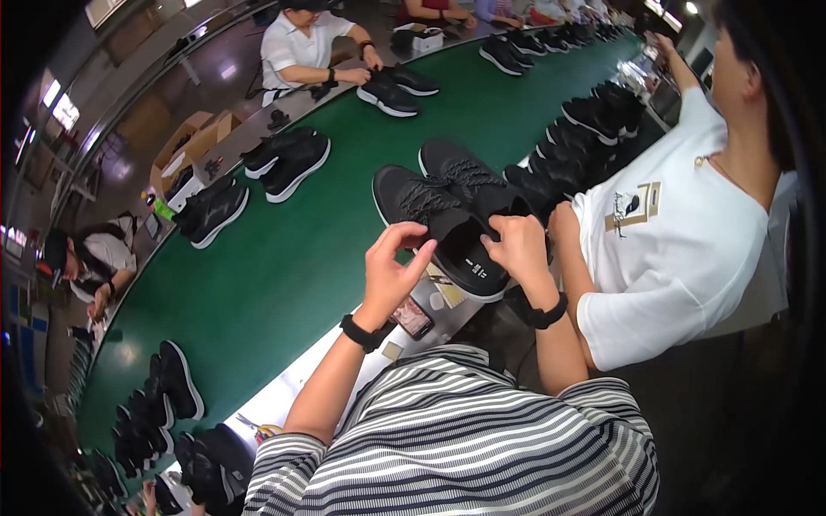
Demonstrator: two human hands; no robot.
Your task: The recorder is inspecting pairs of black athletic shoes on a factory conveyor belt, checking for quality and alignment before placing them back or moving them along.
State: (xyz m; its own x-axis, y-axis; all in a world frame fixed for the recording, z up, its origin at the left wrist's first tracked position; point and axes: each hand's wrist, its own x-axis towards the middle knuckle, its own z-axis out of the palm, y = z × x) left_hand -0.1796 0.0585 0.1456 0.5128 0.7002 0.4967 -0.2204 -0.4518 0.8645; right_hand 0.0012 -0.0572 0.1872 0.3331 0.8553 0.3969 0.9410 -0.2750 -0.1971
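A pair of black lace-up sneakers stands in front of me at the belt's near edge, toes pointing away. The nearer sneaker (pixel 465 249) shows its dark insole with small white print. Beside it, to the right, is the other sneaker (pixel 469 176), its heel partly hidden by my hand. My right hand (pixel 519 249) is closed at the right collar of the nearer sneaker, fingertips bent over the edge. At that sneaker's left side, my left hand (pixel 394 265) has its thumb and curled fingers apart, with nothing visible between them.
A green conveyor belt (pixel 318 228) carries more black sneakers (pixel 297 163). A phone (pixel 413 318) and scissors (pixel 258 427) lie along my side. A co-worker in a white shirt (pixel 680 232) stands close on my right; another (pixel 301 52) works across the belt.
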